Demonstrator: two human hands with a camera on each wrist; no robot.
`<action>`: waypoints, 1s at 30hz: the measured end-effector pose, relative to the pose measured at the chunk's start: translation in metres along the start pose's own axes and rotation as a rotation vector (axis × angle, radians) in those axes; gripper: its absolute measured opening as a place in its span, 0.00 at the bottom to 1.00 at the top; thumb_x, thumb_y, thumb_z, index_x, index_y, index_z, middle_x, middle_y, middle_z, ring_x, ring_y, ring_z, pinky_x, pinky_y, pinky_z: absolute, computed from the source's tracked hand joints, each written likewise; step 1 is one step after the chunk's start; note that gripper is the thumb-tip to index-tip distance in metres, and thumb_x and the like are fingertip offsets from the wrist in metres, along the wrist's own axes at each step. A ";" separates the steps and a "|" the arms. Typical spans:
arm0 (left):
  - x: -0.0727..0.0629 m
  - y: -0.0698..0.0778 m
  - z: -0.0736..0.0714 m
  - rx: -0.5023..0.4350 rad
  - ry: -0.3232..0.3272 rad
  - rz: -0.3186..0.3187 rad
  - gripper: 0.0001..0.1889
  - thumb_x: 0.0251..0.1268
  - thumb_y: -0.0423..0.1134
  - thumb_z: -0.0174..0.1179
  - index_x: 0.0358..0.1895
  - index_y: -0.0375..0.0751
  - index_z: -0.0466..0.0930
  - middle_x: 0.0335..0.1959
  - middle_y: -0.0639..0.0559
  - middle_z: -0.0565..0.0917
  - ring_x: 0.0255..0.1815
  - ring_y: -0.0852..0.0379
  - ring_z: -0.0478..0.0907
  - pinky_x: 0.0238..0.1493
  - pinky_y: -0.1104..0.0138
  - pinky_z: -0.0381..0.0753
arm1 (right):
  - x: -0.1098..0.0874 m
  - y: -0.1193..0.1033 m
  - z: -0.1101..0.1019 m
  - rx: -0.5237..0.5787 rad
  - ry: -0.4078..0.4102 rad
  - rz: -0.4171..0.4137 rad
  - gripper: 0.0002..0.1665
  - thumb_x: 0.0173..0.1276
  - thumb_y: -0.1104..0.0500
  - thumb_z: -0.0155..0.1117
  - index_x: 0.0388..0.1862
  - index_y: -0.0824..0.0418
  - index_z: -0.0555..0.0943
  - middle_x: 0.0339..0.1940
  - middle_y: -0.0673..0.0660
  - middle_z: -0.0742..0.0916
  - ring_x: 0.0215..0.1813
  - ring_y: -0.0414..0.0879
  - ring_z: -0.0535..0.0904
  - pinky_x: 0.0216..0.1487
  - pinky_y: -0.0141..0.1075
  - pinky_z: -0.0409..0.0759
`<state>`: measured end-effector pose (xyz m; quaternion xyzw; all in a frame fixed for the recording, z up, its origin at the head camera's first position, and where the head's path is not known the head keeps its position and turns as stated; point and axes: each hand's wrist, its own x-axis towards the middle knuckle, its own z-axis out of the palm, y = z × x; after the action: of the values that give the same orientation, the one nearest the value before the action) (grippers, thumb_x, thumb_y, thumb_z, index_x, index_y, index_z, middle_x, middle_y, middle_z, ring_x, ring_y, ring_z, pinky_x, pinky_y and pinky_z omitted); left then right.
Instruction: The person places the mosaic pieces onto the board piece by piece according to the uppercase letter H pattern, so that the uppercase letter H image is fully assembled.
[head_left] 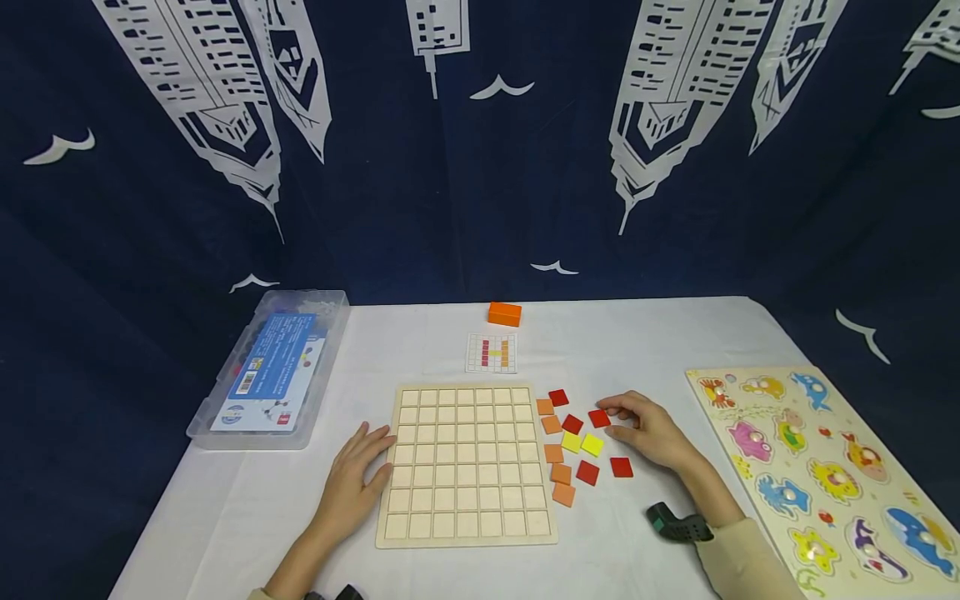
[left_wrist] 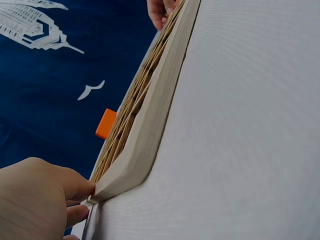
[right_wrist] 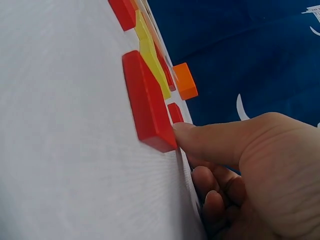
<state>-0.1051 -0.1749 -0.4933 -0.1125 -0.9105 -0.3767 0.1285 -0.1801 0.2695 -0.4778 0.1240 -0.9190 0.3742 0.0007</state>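
Observation:
A pale wooden grid board (head_left: 467, 543) lies flat on the table, its square cells bare. My left hand (head_left: 348, 479) rests at the board's left edge, fingers and thumb touching the rim; in the left wrist view the fingertips (left_wrist: 86, 187) meet a corner. To the right of the board lie several red, orange and yellow square tiles. My right hand (head_left: 651, 431) has thumb and index finger at opposite edges of a red tile (head_left: 599, 418), pinching it low at the table. Another red tile (right_wrist: 147, 102) stands nearer in the right wrist view, beside the thumb.
Behind the board are a printed pattern card (head_left: 491, 353) and an orange block (head_left: 505, 314). A clear plastic case (head_left: 303, 437) with a blue-and-white label sits at the left. A sea-animal puzzle board (head_left: 780, 433) covers the right side. A dark blue printed curtain (head_left: 465, 208) hangs behind the table.

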 end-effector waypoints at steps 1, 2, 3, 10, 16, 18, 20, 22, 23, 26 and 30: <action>0.000 0.000 0.000 0.002 0.003 0.001 0.20 0.60 0.27 0.62 0.57 0.34 0.79 0.65 0.39 0.76 0.74 0.32 0.59 0.69 0.34 0.54 | 0.000 0.000 0.000 -0.002 -0.001 -0.006 0.18 0.63 0.66 0.67 0.53 0.61 0.82 0.44 0.55 0.82 0.43 0.44 0.72 0.41 0.26 0.73; 0.000 -0.001 0.000 0.002 0.005 0.000 0.20 0.60 0.28 0.62 0.57 0.34 0.79 0.65 0.39 0.76 0.74 0.32 0.59 0.69 0.35 0.54 | 0.001 -0.001 0.000 -0.002 -0.001 -0.008 0.17 0.63 0.66 0.67 0.52 0.61 0.82 0.44 0.55 0.83 0.43 0.44 0.72 0.41 0.26 0.74; -0.001 -0.001 0.000 0.004 0.008 0.001 0.20 0.60 0.28 0.62 0.57 0.34 0.79 0.65 0.39 0.77 0.74 0.32 0.59 0.69 0.35 0.54 | 0.001 -0.001 0.000 -0.002 0.001 -0.012 0.16 0.63 0.66 0.67 0.51 0.61 0.82 0.43 0.55 0.83 0.43 0.44 0.72 0.41 0.26 0.74; 0.000 -0.004 0.001 0.026 0.026 0.019 0.20 0.58 0.28 0.62 0.56 0.33 0.79 0.64 0.37 0.77 0.72 0.31 0.61 0.70 0.36 0.53 | 0.001 -0.002 0.001 -0.018 0.010 -0.027 0.14 0.63 0.67 0.67 0.48 0.61 0.83 0.40 0.54 0.82 0.41 0.43 0.73 0.41 0.24 0.75; 0.001 -0.006 0.002 0.022 0.016 0.013 0.20 0.59 0.29 0.62 0.56 0.34 0.79 0.64 0.38 0.77 0.73 0.33 0.61 0.71 0.37 0.52 | 0.004 -0.009 -0.003 -0.046 0.023 0.014 0.13 0.62 0.65 0.69 0.47 0.64 0.82 0.36 0.53 0.83 0.38 0.44 0.74 0.37 0.25 0.75; 0.001 -0.007 0.002 0.017 0.010 0.004 0.20 0.59 0.29 0.62 0.57 0.34 0.79 0.65 0.39 0.77 0.74 0.34 0.60 0.72 0.38 0.51 | 0.006 -0.015 -0.005 -0.041 0.019 0.017 0.14 0.61 0.65 0.69 0.46 0.64 0.82 0.35 0.53 0.83 0.37 0.44 0.74 0.35 0.26 0.75; 0.001 -0.007 0.002 0.014 0.007 -0.003 0.20 0.60 0.29 0.62 0.57 0.34 0.79 0.65 0.39 0.76 0.74 0.34 0.60 0.72 0.39 0.50 | 0.008 -0.023 -0.007 -0.034 0.013 0.008 0.14 0.61 0.65 0.70 0.46 0.64 0.82 0.34 0.53 0.82 0.37 0.45 0.74 0.33 0.26 0.74; 0.001 -0.007 0.002 0.015 0.011 -0.001 0.20 0.60 0.29 0.63 0.57 0.34 0.79 0.65 0.39 0.76 0.74 0.34 0.60 0.72 0.39 0.50 | 0.011 -0.034 -0.008 -0.030 0.013 0.001 0.14 0.61 0.65 0.70 0.46 0.63 0.82 0.33 0.52 0.82 0.37 0.46 0.74 0.33 0.27 0.74; 0.001 -0.007 0.002 0.016 0.013 0.001 0.20 0.60 0.29 0.63 0.57 0.34 0.79 0.65 0.39 0.76 0.74 0.34 0.60 0.72 0.39 0.50 | 0.013 -0.040 -0.008 -0.027 0.014 -0.007 0.14 0.60 0.65 0.70 0.46 0.63 0.82 0.33 0.52 0.82 0.37 0.46 0.73 0.32 0.28 0.73; 0.001 -0.007 0.003 0.024 0.026 0.016 0.20 0.59 0.29 0.63 0.56 0.34 0.79 0.64 0.38 0.77 0.73 0.33 0.61 0.72 0.38 0.51 | 0.021 -0.061 -0.007 -0.019 0.006 -0.028 0.13 0.60 0.65 0.69 0.46 0.62 0.82 0.33 0.52 0.82 0.38 0.47 0.73 0.32 0.29 0.72; 0.001 -0.006 0.003 0.032 0.034 0.023 0.19 0.60 0.29 0.63 0.56 0.34 0.80 0.64 0.38 0.77 0.72 0.32 0.62 0.71 0.38 0.52 | 0.036 -0.091 0.000 -0.012 -0.028 -0.065 0.12 0.61 0.63 0.70 0.44 0.61 0.83 0.32 0.51 0.82 0.38 0.46 0.73 0.32 0.30 0.71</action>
<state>-0.1085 -0.1767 -0.4995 -0.1147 -0.9128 -0.3622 0.1501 -0.1943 0.1982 -0.4115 0.1590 -0.9167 0.3665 0.0007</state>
